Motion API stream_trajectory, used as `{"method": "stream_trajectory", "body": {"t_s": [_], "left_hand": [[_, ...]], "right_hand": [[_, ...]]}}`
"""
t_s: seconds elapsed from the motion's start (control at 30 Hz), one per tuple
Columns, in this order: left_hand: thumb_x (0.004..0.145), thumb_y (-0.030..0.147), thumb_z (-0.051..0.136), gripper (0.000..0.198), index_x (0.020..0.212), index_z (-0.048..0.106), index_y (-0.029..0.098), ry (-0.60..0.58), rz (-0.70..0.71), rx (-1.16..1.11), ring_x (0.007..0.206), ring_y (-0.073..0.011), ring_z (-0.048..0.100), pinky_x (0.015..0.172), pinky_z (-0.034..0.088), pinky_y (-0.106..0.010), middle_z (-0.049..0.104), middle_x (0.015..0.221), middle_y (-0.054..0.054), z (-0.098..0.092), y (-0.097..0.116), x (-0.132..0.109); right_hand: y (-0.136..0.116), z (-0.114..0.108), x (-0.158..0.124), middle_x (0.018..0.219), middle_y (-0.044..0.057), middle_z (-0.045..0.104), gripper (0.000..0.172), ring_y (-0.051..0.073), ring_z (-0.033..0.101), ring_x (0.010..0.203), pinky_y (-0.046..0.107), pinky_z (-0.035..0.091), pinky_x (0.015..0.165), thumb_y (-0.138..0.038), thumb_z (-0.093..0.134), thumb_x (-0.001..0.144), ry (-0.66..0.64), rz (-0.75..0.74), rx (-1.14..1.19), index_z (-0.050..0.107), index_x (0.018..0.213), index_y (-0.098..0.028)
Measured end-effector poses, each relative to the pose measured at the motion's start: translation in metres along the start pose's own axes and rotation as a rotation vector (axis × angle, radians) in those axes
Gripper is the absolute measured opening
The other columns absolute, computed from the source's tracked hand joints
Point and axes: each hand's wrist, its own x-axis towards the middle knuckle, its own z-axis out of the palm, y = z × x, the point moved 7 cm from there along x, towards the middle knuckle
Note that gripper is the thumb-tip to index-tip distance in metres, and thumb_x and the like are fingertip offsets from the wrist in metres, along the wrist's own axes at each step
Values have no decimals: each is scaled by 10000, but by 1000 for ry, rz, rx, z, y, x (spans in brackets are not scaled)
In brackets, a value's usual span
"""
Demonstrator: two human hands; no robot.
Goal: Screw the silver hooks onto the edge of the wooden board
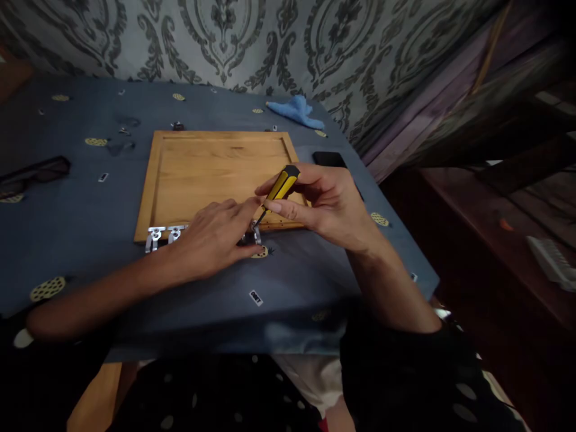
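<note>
At the wooden panel's (216, 174) near edge, the right hand (324, 207) grips a screwdriver (279, 189), while the flat left hand (216, 237) half hides a metal hinge (254, 234).

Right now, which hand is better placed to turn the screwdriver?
Right. The right hand grips the yellow-black screwdriver, tip down at the metal bracket; the left hand lies flat beside it, fingers at the bracket.

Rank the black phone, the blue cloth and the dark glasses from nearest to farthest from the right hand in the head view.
1. Black phone, just behind the right hand, which holds the screwdriver.
2. Blue cloth, farther back, slightly left.
3. Dark glasses, far left.
</note>
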Motion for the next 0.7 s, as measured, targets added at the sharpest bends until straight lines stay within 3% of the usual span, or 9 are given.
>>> {"method": "stream_trajectory", "body": {"t_s": [0.13, 0.3, 0.47, 0.7], "left_hand": [[904, 490, 715, 577, 1301, 445, 171, 8, -31, 8, 979, -325, 690, 799, 537, -414, 725, 1061, -122, 2, -1, 0], [904, 402, 726, 639, 1387, 366, 186, 68, -40, -62, 991, -317, 694, 830, 544, -427, 735, 1020, -85, 2, -1, -1], [882, 394, 753, 610, 1347, 410, 199, 66, -74, -132, 957, -305, 695, 798, 547, -421, 733, 1018, -80, 2, -1, -1], [864, 399, 769, 643, 1346, 402, 183, 74, -108, -143, 995, -326, 695, 812, 550, -434, 731, 1089, -117, 4, -3, -3]], "right_hand": [[0, -2, 12, 924, -19, 739, 123, 142, 717, 869, 280, 614, 801, -283, 806, 866, -132, 11, 101, 770, 967, -222], [1, 0, 16, 977, -37, 778, 284, 116, 754, 883, 217, 627, 767, -149, 765, 869, -226, 86, 265, 756, 1139, -238], [8, -4, 11, 1023, 13, 797, 245, 173, 780, 907, 286, 664, 800, -169, 849, 802, -117, 126, 342, 815, 1041, -211], [10, -4, 10, 785, -6, 727, 175, 97, 653, 570, 216, 570, 513, -314, 885, 785, 13, 76, 256, 801, 867, -184]]}}
